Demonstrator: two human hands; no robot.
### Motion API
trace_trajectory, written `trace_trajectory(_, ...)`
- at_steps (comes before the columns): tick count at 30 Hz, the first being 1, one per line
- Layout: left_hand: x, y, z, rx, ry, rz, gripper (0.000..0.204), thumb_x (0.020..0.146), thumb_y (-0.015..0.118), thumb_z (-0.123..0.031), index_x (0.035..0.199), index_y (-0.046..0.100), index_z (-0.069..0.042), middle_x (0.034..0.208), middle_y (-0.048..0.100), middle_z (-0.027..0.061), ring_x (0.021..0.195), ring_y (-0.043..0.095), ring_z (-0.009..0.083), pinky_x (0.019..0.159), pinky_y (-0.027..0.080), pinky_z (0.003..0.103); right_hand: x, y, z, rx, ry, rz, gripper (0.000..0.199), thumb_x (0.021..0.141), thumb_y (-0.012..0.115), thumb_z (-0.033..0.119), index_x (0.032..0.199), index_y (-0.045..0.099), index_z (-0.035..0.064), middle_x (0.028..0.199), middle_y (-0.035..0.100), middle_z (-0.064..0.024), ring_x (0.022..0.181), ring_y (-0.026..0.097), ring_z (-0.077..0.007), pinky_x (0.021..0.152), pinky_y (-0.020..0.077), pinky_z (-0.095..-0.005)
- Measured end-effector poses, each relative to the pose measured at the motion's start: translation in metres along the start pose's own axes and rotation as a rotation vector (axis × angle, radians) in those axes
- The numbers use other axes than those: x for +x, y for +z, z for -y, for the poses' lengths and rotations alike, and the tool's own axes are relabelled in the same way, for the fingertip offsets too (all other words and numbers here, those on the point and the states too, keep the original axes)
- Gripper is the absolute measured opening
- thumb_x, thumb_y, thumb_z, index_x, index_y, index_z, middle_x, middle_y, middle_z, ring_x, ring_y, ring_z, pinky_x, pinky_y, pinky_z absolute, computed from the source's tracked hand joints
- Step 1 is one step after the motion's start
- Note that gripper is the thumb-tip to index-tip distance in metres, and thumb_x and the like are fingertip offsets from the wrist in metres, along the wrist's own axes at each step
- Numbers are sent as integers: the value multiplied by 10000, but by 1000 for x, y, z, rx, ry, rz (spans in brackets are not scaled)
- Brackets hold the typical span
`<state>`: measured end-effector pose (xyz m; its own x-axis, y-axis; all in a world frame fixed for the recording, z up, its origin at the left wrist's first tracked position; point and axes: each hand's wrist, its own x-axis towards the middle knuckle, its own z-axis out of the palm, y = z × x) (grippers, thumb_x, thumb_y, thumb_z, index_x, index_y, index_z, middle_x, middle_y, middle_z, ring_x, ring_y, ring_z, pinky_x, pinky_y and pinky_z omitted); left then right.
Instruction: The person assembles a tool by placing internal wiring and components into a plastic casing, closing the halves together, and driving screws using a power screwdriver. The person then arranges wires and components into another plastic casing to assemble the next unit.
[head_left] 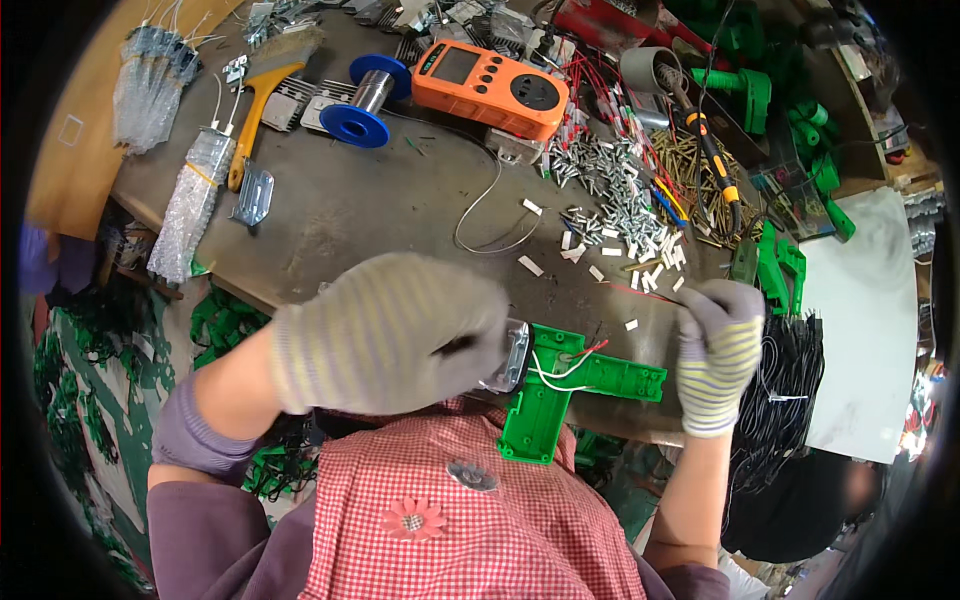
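Observation:
My left hand (395, 335), in a striped knit glove and slightly blurred, curls closed around the shiny metal piece (516, 356) at the end of a green plastic housing half (535, 425). The housing is T-shaped and open upward at the table's near edge; white and red wires (560, 378) lie inside it. To the right, my gloved right hand (718, 350) has its fingers pinched together at the end of a thin red wire (637, 291). The wire stretches left across the tabletop. My left fingertips are partly hidden behind the hand.
Small metal pins (600, 180) and white sleeves (655, 250) are heaped beyond my right hand. An orange meter (490, 88), a blue solder spool (355, 125), a brush (255, 100) and a soldering iron (712, 150) lie farther back. Black cables (778, 400) hang at right.

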<state>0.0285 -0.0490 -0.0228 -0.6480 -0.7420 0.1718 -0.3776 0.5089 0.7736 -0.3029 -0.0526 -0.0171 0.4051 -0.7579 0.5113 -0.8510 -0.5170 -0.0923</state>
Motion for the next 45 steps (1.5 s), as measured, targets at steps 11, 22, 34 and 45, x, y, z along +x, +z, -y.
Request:
trace_trajectory(11, 54, 53, 2, 127, 82, -216, 357, 779, 793, -383, 709, 618, -79, 691, 600, 108, 689, 615, 333, 609, 452, 436, -29, -5, 74, 758, 617, 269, 177, 801, 806, 148, 908, 723, 34, 844, 719, -103, 745, 691, -220, 702, 541, -324)
trace_trajectory(22, 43, 62, 13, -311, -3, -346, 237, 839, 737, -257, 799, 676, -31, 766, 651, 141, 703, 637, 341, 641, 494, 408, -22, 16, 88, 367, 185, 287, 139, 735, 755, 130, 836, 668, 92, 813, 636, -95, 719, 618, -317, 631, 491, -420)
trace_trajectory(34, 42, 58, 14, -388, 8, -344, 230, 850, 721, -227, 794, 662, -12, 743, 629, 138, 681, 623, 314, 642, 486, 395, -9, 16, 88, 403, 259, 391, 147, 712, 789, 164, 764, 671, 93, 739, 619, -92, 699, 623, -328, 624, 499, -429)
trace_trajectory(45, 30, 53, -2, -743, -67, -585, 199, 882, 702, -151, 737, 614, -48, 710, 567, 55, 651, 545, 201, 626, 439, 319, -13, 28, 90, 403, 286, 222, 139, 779, 788, 135, 846, 669, 110, 749, 631, -81, 691, 623, -299, 609, 481, -399)
